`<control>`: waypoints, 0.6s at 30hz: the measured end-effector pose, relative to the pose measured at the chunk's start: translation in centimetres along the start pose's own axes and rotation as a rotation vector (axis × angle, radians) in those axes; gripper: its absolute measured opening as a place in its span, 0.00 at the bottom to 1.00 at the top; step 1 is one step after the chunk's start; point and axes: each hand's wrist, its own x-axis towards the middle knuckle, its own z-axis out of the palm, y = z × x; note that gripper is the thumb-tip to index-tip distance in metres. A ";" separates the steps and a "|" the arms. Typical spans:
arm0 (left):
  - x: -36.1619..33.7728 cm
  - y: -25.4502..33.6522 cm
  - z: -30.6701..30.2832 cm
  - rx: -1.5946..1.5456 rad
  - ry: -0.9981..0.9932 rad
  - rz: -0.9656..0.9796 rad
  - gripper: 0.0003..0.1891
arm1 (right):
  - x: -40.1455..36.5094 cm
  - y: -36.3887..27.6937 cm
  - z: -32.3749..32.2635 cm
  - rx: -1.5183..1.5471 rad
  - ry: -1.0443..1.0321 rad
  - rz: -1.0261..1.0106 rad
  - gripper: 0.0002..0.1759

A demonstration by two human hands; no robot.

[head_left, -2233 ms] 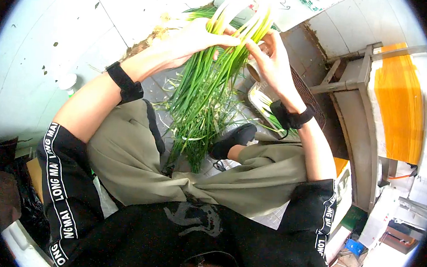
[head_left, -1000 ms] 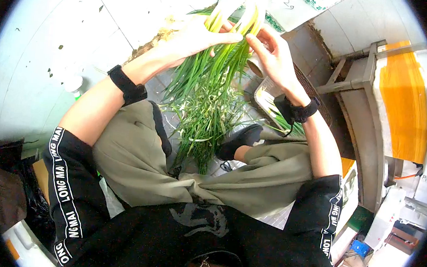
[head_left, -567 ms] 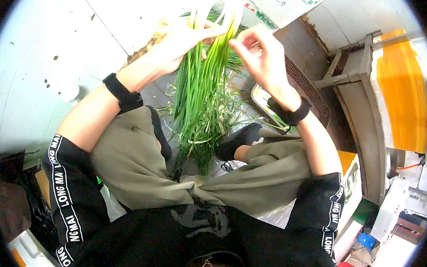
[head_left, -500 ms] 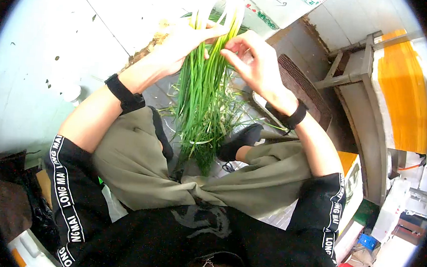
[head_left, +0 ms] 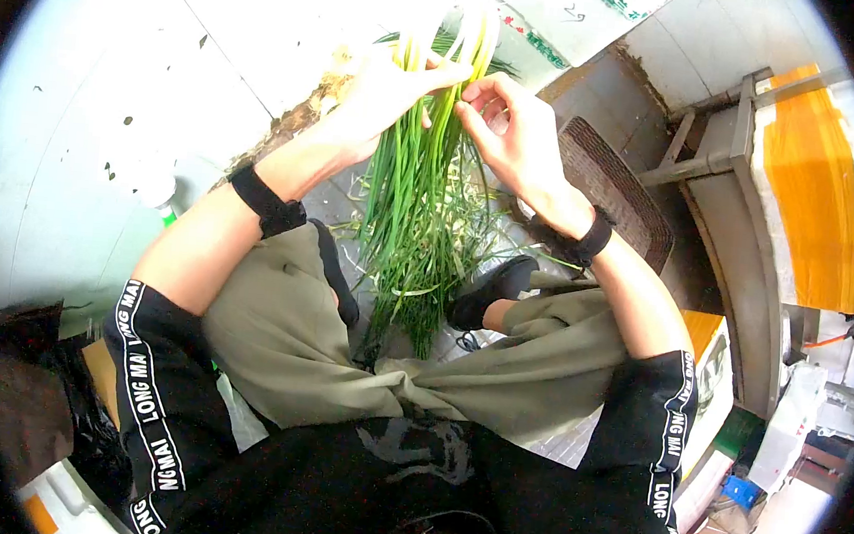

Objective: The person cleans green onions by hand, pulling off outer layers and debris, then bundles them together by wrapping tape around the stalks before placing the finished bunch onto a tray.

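My left hand [head_left: 385,98] is closed around a bunch of scallions [head_left: 406,175], just below their pale ends. The white ends point up, away from me, and the long green leaves hang toward the floor. At the bunch's right edge, my right hand [head_left: 519,139] has its thumb and fingers curled in a pinch on the stalks. Exactly which strands are between those fingertips is hard to make out. Under the bunch, between my shoes, lies a heap of loose green and pale trimmings [head_left: 450,234], partly covered by the hanging leaves.
Beyond my hands stands a white box [head_left: 537,20] with green and red print. A brown woven mat or tray [head_left: 613,191] lies to the right, near a metal-framed table [head_left: 744,192] with an orange panel [head_left: 814,187]. A white bottle [head_left: 157,189] stands at left.
My right fingertips have come in against the stalks at the bunch's right edge. The left hand keeps its hold. The whole view has shifted slightly.
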 end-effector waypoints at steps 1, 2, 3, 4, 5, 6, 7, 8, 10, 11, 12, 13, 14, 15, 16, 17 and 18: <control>0.1 -0.1 0.1 0.007 0.002 -0.008 0.10 | 0.0 -0.1 0.1 0.000 -0.001 0.002 0.08; 0.1 -0.3 0.1 0.013 0.005 -0.016 0.11 | 0.0 -0.1 0.1 0.012 0.003 0.013 0.08; 0.1 -0.4 0.2 0.013 0.005 -0.019 0.11 | 0.0 -0.2 0.1 0.024 0.007 0.024 0.08; 0.3 -0.7 0.3 0.025 0.015 0.003 0.11 | -0.1 -0.1 0.1 0.024 0.007 0.025 0.08; 0.3 -0.7 0.4 0.037 0.026 0.024 0.11 | -0.2 -0.2 0.0 0.008 -0.005 0.037 0.08; 0.1 -0.6 0.5 0.038 0.027 0.023 0.11 | -0.2 -0.3 0.0 -0.007 -0.017 0.049 0.08; -0.1 -0.3 0.7 0.041 0.033 0.025 0.12 | -0.2 -0.4 -0.1 -0.006 -0.017 0.047 0.08; -0.2 -0.1 0.7 0.044 0.040 0.026 0.12 | -0.2 -0.6 -0.2 -0.007 -0.031 0.058 0.08; -0.2 -0.2 0.7 0.053 0.038 0.020 0.12 | -0.2 -0.7 -0.4 -0.005 -0.046 0.068 0.08; -0.2 -0.2 0.7 0.061 0.033 0.015 0.13 | -0.2 -0.7 -0.5 -0.005 -0.050 0.071 0.08; -0.2 -0.2 0.6 0.061 0.035 0.015 0.13 | -0.2 -0.7 -0.7 -0.004 -0.055 0.075 0.08; -0.1 -0.3 0.4 0.077 0.036 0.002 0.13 | -0.2 -0.6 -0.8 -0.005 -0.055 0.073 0.08; -0.1 -0.3 0.3 0.092 0.038 -0.010 0.13 | -0.2 -0.4 -1.0 0.018 -0.071 0.085 0.09; 0.0 -0.3 0.2 0.089 0.041 -0.010 0.13 | -0.3 -0.3 -1.1 0.041 -0.088 0.097 0.09; 0.0 -0.5 0.0 0.087 0.045 -0.016 0.13 | -0.4 -0.1 -1.3 0.041 -0.092 0.096 0.09; 0.1 -0.6 -0.2 0.085 0.046 -0.022 0.14 | -0.4 0.3 -1.5 0.066 -0.108 0.111 0.09; 0.3 -0.8 -0.4 0.083 0.046 -0.026 0.14 | -0.4 0.8 -1.6 0.091 -0.125 0.128 0.09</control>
